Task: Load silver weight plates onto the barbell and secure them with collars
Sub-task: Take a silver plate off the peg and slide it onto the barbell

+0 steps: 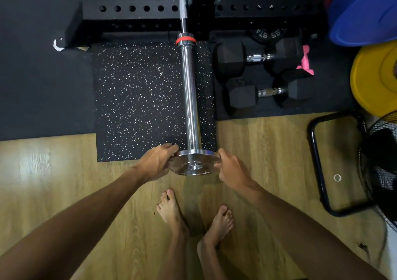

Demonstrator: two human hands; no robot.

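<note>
The chrome barbell sleeve points toward me from the black rack, with a red ring at its inner shoulder. A round silver weight plate sits on the very tip of the sleeve, its centre hole around the sleeve's end. My left hand grips the plate's left edge. My right hand grips its right edge. No collar is in view.
A speckled black mat lies under the sleeve. Two black hex dumbbells rest to the right, with blue and yellow bumper plates beyond. A black metal frame and a fan stand at right. My bare feet are on the wood floor.
</note>
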